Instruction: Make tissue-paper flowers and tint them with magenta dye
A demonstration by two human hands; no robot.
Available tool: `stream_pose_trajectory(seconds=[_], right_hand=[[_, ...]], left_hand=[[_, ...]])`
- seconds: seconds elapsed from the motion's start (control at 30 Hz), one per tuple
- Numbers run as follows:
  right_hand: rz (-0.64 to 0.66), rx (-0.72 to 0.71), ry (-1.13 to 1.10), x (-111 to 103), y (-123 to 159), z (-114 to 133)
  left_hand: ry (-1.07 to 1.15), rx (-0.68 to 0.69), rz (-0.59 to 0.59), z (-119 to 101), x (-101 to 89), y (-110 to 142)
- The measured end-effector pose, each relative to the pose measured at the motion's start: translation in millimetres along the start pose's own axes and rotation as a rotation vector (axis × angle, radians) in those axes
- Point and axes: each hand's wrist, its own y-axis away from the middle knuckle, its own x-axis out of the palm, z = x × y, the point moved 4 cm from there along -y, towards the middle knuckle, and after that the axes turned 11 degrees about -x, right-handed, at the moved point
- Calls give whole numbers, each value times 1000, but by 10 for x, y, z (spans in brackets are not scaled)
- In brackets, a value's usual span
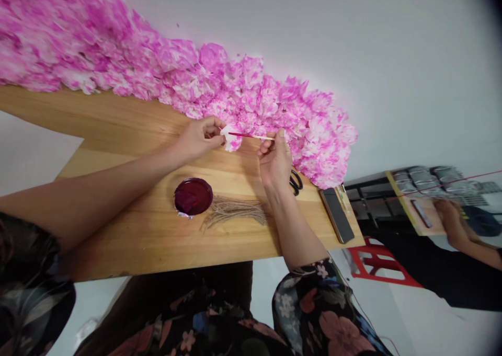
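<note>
I see the left hand pinching a small white-and-pink flower over the wooden surface, just in front of a long heap of pink blooms. The right hand grips a thin stick, its red end seemingly on the petals, though the contact is small to judge. Nearer the person sits 1 dark red bowl beside brown strands.

The held flower looks papery, the table wooden
</note>
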Motion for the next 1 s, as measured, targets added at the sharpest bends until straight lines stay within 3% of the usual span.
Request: stream_pose_trajectory(seconds=[0.27, 0.57, 0.83, 0.9, 1.0], right_hand=[[-54, -16, -47, -79, -93, 5], [43, -60, -16, -32, -47, -24], [-50, -145, 38, -123, -157, 83], [-15, -215, 58, -96, -112, 148], [151, -377, 84, 8, 89, 266]], left_hand=[[-45, -31, -17, -56, 11, 43], [-37, -49, -19, -76, 22, 45], [-49, -29, -3, -81, 16, 38], [-56, -25, -9, -75, 13, 36], [-68, -21, -21, -69, 16, 33]])
